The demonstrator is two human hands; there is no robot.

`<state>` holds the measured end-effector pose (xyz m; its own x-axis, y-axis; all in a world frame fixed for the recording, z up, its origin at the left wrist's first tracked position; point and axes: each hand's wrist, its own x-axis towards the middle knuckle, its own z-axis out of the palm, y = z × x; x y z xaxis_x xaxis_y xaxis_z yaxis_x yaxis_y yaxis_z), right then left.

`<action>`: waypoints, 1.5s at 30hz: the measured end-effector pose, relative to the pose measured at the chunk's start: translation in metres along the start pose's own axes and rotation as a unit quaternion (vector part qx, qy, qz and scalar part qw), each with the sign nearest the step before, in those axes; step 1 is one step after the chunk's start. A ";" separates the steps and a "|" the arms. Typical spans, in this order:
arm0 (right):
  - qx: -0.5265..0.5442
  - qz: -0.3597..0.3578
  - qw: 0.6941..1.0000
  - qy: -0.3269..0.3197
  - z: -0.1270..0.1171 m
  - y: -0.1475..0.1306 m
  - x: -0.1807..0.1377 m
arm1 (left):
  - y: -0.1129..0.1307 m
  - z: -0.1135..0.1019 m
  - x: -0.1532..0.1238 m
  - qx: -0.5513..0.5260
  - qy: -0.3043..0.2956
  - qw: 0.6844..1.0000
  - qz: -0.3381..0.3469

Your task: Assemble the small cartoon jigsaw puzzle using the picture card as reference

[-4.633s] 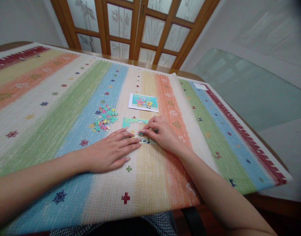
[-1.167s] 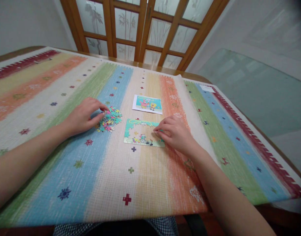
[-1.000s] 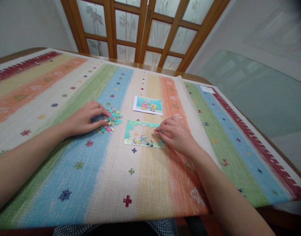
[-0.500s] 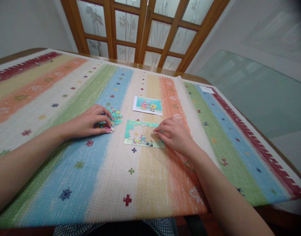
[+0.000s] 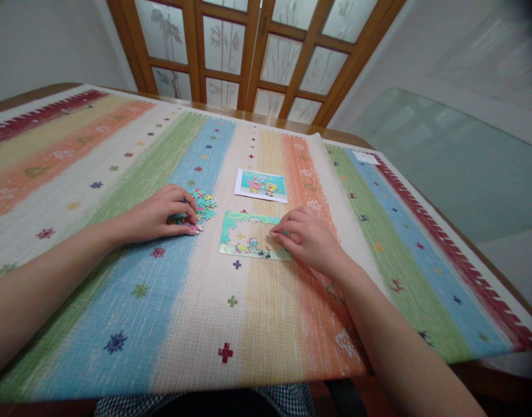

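My left hand [image 5: 172, 213] rests at the near left side of a loose pile of jigsaw puzzle pieces [image 5: 205, 204]. Its fingers curl over the pile, and the thumb and fingertips close around a pinkish puzzle piece [image 5: 198, 229] at its edge. Partly assembled, the jigsaw puzzle [image 5: 226, 234] lies flat to the right of the pile, its border joined and its middle showing tablecloth. Over the puzzle's right side, my right hand [image 5: 307, 236] is closed in a pinch. Whatever its fingertips hold is too small to make out, and the hand covers the puzzle's right edge.
Just beyond the puzzle lies a printed cartoon picture card [image 5: 262, 185]. A striped tablecloth [image 5: 205, 324] covers the table. A white label [image 5: 366, 158] sits near the far right edge. A glass-topped surface [image 5: 443, 162] stands at right, with wood-framed doors [image 5: 248, 58] behind.
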<state>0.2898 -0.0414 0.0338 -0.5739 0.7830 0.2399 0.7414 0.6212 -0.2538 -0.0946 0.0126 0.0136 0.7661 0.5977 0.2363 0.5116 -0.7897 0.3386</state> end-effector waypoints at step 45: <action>0.223 0.035 0.973 0.051 0.012 -0.077 0.012 | 0.099 0.016 0.022 0.129 0.184 0.969 0.099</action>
<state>0.2218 -0.0797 0.0453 -0.4738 0.8302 0.2937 0.5390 0.5371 -0.6488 -0.0210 -0.0545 0.0377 0.6934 0.4024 0.5978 0.4856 -0.8738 0.0250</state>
